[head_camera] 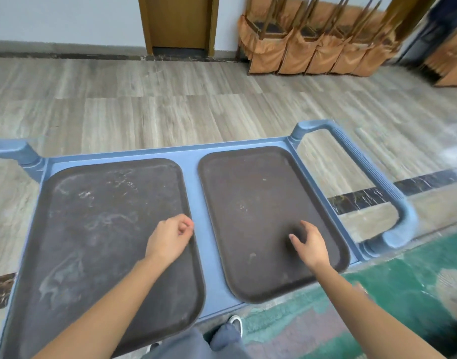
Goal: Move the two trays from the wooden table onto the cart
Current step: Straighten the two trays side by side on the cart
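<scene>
Two dark scuffed trays (103, 229)

Legible text, labels, brands, numbers, signs: none. No item in view bears readable markings.
</scene>
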